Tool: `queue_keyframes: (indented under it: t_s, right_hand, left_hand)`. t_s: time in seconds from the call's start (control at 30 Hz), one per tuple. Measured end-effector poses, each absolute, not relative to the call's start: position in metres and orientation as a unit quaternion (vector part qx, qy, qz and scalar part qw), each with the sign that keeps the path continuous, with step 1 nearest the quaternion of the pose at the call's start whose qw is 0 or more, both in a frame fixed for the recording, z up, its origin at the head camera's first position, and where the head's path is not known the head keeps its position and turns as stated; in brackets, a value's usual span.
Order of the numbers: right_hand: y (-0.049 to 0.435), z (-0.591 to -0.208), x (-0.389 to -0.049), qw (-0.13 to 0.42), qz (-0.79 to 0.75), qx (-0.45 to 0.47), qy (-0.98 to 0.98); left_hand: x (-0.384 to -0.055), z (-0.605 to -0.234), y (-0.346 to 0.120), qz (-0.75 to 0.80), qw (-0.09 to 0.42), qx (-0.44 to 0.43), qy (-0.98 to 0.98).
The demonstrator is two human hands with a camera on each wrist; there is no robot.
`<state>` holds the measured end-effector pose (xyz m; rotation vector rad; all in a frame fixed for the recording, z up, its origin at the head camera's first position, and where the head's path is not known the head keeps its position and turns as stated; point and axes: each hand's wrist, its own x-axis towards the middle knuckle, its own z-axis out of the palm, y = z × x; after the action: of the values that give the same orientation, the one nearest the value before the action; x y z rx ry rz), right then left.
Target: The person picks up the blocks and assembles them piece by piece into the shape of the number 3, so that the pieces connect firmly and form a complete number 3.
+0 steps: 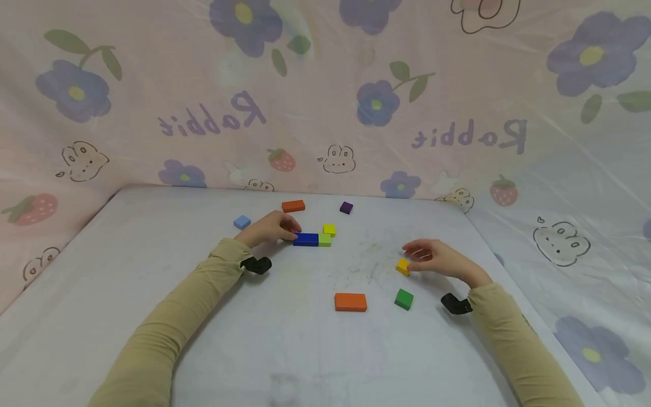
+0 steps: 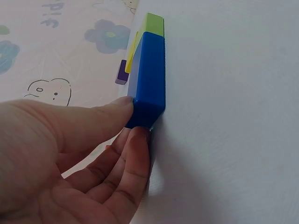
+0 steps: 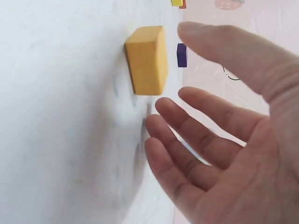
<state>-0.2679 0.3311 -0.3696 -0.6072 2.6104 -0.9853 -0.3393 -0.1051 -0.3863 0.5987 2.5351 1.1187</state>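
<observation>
In the head view my left hand (image 1: 274,226) is at the left end of a long blue block (image 1: 306,239). The left wrist view shows the thumb on a corner of the blue block (image 2: 150,74) and the forefinger against its end, pinching it. A light green block (image 1: 324,240) sits flush with its far end, and a yellow block (image 1: 329,230) stands just behind that. My right hand (image 1: 436,259) hovers beside an orange-yellow block (image 1: 403,267). In the right wrist view its fingers are spread and loosely bent, apart from the orange-yellow block (image 3: 147,63).
An orange block (image 1: 350,302) and a green block (image 1: 404,299) lie nearer the front of the white table (image 1: 264,350). Farther back are another orange block (image 1: 293,206), a purple block (image 1: 346,208) and a light blue block (image 1: 242,222). A printed curtain (image 1: 315,113) surrounds the table.
</observation>
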Motion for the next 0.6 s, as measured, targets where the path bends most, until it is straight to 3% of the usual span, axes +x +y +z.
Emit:
queue_keyframes:
  t_s: [0.6]
  right_hand:
    - [0.325,-0.383,-0.268,0.131,-0.311,-0.228,0.913]
  left_hand:
    - [-0.338,-0.387,-0.105,0.387,0.148,0.205,0.887]
